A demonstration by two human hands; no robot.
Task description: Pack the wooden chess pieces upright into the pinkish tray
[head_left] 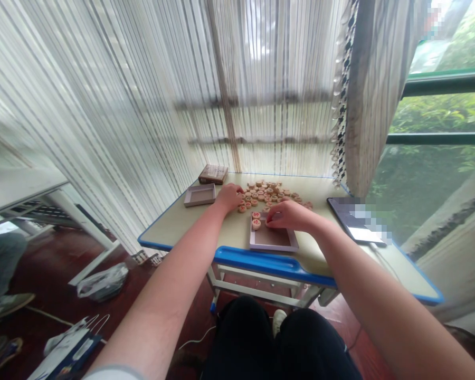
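My right hand reaches into a shallow open box near the table's front edge. Its fingers are closed on a round wooden Chinese chess piece, mostly hidden beneath them. Two pieces with red characters, one behind the other, sit at the box's left side. At the left edge of a loose pile of chess pieces is my left hand. Its fingers are curled together; what lies between them is too small to make out.
A second shallow tray lies at the left, with a brown patterned box behind it. A tablet with a cable rests at the right. String curtains hang behind the blue-edged table. Bags lie on the floor; another person's leg shows left.
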